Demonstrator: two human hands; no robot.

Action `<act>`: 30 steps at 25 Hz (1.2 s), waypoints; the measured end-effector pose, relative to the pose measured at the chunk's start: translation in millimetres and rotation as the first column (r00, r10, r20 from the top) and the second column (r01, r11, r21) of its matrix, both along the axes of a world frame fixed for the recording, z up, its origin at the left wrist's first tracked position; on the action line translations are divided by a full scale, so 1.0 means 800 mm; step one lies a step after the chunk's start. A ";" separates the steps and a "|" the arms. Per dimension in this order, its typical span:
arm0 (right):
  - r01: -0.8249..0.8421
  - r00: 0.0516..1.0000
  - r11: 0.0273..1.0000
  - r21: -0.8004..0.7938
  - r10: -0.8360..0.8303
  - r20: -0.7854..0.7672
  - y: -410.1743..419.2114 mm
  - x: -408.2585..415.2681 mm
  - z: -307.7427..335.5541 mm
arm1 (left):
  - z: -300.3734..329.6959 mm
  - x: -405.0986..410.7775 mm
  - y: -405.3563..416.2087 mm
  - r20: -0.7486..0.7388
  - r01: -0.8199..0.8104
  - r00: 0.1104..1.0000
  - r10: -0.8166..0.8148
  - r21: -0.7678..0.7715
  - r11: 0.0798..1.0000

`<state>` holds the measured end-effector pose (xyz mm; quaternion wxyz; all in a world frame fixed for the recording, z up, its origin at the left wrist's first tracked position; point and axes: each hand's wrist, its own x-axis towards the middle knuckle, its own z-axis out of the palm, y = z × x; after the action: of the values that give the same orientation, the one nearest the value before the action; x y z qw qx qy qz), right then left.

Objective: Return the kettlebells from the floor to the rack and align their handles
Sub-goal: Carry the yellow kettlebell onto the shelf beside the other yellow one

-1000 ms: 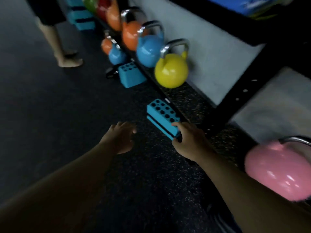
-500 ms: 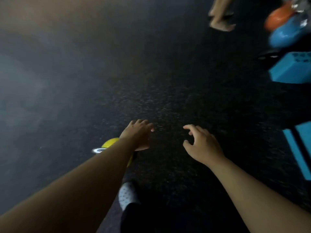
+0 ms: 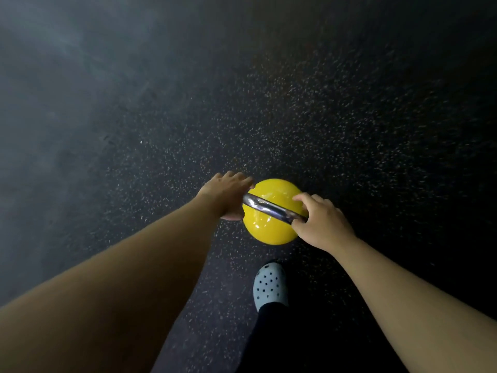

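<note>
**Both hands on the yellow kettlebell, down on the floor**

So from my remote seat here's what I've got on the head cam. I'm looking almost straight down at a yellow kettlebell (image 3: 271, 214) sitting on the dark speckled rubber floor (image 3: 322, 103), roughly in the middle of the view and a bit low. Its shiny steel handle (image 3: 271, 208) runs diagonally across the top of the ball, from upper left down to lower right.

My left hand (image 3: 227, 196) is at the upper-left end of the handle. The fingers are close together and reach over past that end, with the thumb side tucked under near the ball. It's touching the bell there, but I honestly can't tell if it's properly wrapped round the bar or just resting against it, the hand hides that part.

My right hand (image 3: 321, 223) is at the lower-right end, and that one is clearer: fingers curled over the bar, thumb pressing from the near side, so it's clamped on the handle.

Both forearms come in from the bottom corners, bare. Just below the bell, near but not touching it, there's one foot in a pale blue clog with holes (image 3: 269, 285), with a dark trouser leg (image 3: 271, 340) above it.
</note>
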<state>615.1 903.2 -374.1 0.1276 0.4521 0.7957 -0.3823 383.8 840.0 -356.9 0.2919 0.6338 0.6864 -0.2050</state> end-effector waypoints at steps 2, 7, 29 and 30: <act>-0.043 0.998 0.998 -0.047 0.045 0.053 -0.013 -0.010 -0.035 | -0.039 0.013 0.003 0.045 0.054 0.998 -0.053 -0.022 0.998; 0.069 0.997 0.985 -0.156 -0.072 -0.014 -0.014 -0.018 -0.080 | -0.083 0.030 0.032 0.102 0.084 0.992 -0.072 -0.123 0.989; 0.832 0.544 0.546 0.095 -0.838 0.044 -0.030 0.616 0.186 | 0.178 0.719 0.202 0.205 0.853 0.474 -0.856 0.134 0.504; 0.847 0.513 0.514 0.133 -0.857 0.047 -0.035 0.652 0.202 | 0.197 0.763 0.206 0.192 0.874 0.431 -0.882 0.155 0.461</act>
<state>1136.6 875.6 -212.2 -0.0554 0.8094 0.4801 -0.3337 993.9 1005.0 -199.0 0.2149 0.9221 0.2188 -0.2360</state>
